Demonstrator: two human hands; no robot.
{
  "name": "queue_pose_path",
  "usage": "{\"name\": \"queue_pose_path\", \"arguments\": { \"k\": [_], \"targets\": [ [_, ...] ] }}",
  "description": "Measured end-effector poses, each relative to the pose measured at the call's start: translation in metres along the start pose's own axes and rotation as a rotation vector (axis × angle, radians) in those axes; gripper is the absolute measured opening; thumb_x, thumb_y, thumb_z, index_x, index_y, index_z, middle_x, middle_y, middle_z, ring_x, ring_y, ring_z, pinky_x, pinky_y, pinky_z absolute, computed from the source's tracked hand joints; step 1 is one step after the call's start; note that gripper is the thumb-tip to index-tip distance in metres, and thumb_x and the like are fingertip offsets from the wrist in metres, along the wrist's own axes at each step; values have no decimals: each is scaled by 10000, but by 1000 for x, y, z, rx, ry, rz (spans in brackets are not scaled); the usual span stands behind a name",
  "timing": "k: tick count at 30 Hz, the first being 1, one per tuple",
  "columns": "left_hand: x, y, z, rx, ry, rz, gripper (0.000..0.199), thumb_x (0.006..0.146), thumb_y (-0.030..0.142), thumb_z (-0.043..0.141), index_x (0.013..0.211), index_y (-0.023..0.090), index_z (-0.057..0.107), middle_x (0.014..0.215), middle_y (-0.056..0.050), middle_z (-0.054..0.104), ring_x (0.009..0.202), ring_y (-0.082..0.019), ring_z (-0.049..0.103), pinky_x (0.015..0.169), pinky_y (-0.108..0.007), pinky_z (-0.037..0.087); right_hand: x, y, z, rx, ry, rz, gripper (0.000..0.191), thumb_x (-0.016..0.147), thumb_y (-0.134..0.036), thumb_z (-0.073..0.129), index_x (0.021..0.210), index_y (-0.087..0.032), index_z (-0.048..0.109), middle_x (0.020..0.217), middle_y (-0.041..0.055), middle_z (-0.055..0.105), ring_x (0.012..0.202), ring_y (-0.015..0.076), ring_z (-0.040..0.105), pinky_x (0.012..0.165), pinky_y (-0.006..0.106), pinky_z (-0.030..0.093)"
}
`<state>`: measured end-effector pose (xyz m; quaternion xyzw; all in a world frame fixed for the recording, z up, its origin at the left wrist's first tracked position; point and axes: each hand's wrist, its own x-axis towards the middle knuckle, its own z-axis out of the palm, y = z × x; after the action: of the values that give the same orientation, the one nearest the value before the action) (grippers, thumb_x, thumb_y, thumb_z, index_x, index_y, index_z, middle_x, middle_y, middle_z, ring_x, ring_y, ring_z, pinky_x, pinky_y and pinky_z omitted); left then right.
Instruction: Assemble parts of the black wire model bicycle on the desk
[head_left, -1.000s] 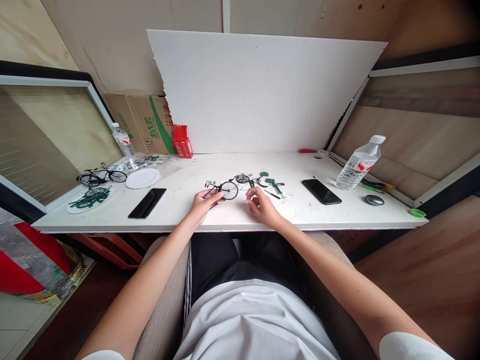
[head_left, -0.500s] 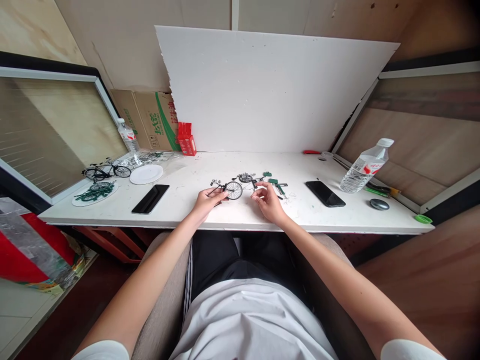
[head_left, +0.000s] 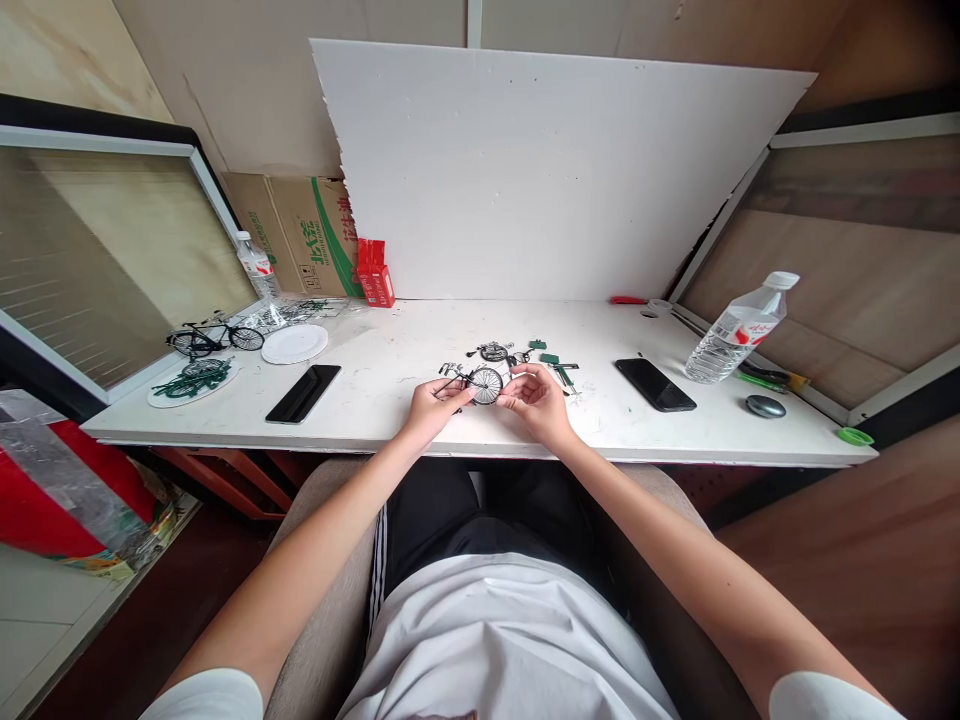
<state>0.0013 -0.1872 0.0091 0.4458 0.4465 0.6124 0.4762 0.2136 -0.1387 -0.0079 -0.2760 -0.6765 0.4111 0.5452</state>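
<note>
A black miniature bicycle is raised just over the table's front part, its spoked wheel facing me. My left hand pinches its frame between thumb and fingers, to the left of that wheel. At the wheel's right edge, my right hand has curled fingers and thumb closed against the rim; their exact contact is too small to make out. Just beyond both hands lie another black wheel with small parts and green plastic pieces. Thin dark and green strips lie right of the right hand.
On the left are a finished black model bicycle, a white disc, a dish of green sprues and a phone. To the right stand another phone, a water bottle and an oval grey object.
My left hand has carried the miniature bicycle a little to the right. My right hand, apart from the wheel before, has closed in at its right edge. The view has shifted slightly.
</note>
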Motion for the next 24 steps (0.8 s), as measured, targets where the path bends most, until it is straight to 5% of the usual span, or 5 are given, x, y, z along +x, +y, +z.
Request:
{"name": "queue_pose_path", "arguments": {
  "k": [10, 24],
  "targets": [
    [0, -1, 0, 92, -8, 7, 406, 629, 397, 989, 855, 154, 756, 896, -78, 768, 884, -225, 716, 871, -351, 571, -3, -5, 4, 63, -89, 86, 687, 755, -463, 942, 1301, -272, 573, 873, 3, 756, 828, 216, 747, 847, 415, 629],
    [0, -4, 1, 165, -43, 46, 421, 623, 435, 979, 823, 150, 744, 881, -80, 757, 861, -213, 691, 822, -324, 535, -9, -9, 10, -128, -65, 44, 450, 801, -619, 868, 961, -250, 666, 831, 53, 809, 853, 270, 755, 849, 426, 522]
  ]
}}
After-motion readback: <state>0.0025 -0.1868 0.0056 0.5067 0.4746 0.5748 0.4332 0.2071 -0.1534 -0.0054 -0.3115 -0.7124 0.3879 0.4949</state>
